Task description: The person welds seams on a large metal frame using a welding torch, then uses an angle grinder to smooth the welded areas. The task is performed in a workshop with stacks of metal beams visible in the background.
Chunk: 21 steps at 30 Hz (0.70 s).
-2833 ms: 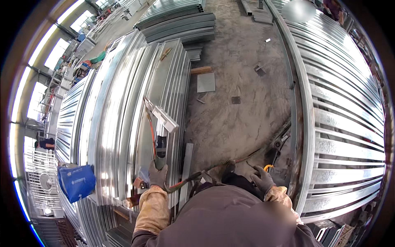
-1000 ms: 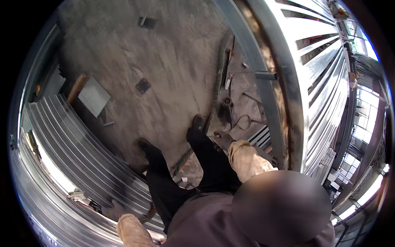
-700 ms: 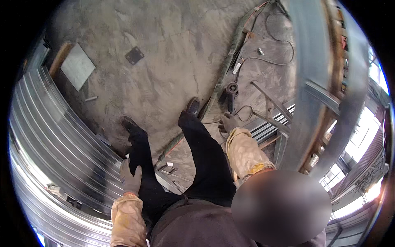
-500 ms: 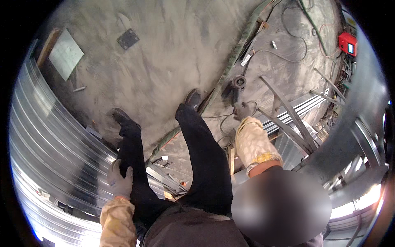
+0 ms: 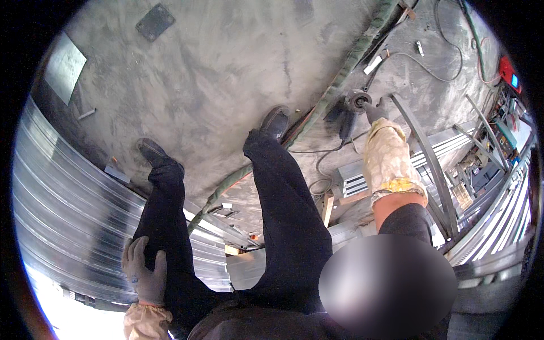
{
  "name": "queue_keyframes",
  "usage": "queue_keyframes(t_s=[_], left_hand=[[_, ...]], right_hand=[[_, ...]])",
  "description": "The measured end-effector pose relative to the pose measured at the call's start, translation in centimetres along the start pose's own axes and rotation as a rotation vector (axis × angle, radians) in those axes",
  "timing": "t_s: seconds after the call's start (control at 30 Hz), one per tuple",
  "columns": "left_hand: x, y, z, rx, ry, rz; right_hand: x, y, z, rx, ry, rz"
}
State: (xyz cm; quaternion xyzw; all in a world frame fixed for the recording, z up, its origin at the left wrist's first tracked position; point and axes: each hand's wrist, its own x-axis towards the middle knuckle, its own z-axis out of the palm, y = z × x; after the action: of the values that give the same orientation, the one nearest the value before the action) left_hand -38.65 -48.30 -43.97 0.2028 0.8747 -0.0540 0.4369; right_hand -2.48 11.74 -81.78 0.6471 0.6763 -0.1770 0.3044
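Note:
My left hand [image 5: 145, 272], in a grey glove, rests on my left thigh with thumb and fingers apart, holding nothing. My right arm reaches forward over the floor. At its end my gloved right hand [image 5: 376, 111] is at the disc end of an angle grinder [image 5: 347, 126], its fingers stretched toward the round disc [image 5: 359, 101]. One finger seems to touch the disc or its centre; the exact contact is too small to tell. The grinder lies on the floor with the disc facing up and its dark body pointing back toward me.
A green-wrapped hose [image 5: 326, 99] crosses the floor beside my right shoe [image 5: 276, 121]. Grey metal bars [image 5: 422, 153] stand right of my arm. Corrugated metal sheets [image 5: 73, 198] lie at left. A dark plate [image 5: 154, 22], a light sheet [image 5: 65, 68] and a red device [image 5: 509, 75] are farther off.
My right hand has moved forward from the grinder's rear end to its disc. My left hand stays on my thigh. The view has shifted.

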Motion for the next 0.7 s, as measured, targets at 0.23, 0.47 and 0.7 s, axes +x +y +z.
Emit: queue_keyframes(t_s=[0.23,0.47,0.7], left_hand=[[0.8,0.7,0.1,0.079,0.015,-0.008],[1.3,0.2,-0.3,-0.01,0.036,0.049],[-0.1,-1.9,-0.4,-0.068,0.028,0.024]], right_hand=[[1.4,0.2,3.1,-0.077,-0.104,-0.233],[-9.9,-3.6,1.2,-0.264,-0.1,-0.22],[-25.6,-3.4,-6.2,-0.282,0.034,-0.207]])
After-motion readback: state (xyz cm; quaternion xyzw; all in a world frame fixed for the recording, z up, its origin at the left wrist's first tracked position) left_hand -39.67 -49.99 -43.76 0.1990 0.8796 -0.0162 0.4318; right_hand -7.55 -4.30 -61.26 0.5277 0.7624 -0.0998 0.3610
